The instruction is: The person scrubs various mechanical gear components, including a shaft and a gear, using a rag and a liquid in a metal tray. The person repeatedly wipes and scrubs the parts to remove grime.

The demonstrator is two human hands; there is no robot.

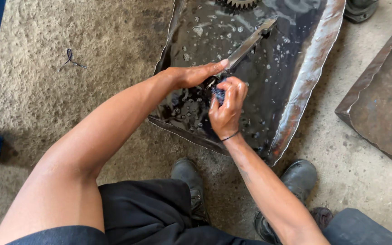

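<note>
Left hand [191, 75]: your fingers lie along the near end of the metal bar [249, 43], touching it, over the tray [311, 68].
Right hand [227, 106]: just below your left fingers, closed around a rag [218, 94] that meets the bar's near end.
Metal bar: runs up and to the right from your fingertips, lying in the tray's liquid.
Gear [241, 3]: at the tray's far edge, well beyond your fingers.
Second tray [382, 104]: far right of your fingers, apart from the first.
Boots [191, 181]: below your fingers, on the floor just before the tray's near rim.
Wire scrap [71, 59]: well left of your fingers, on the floor.
</note>
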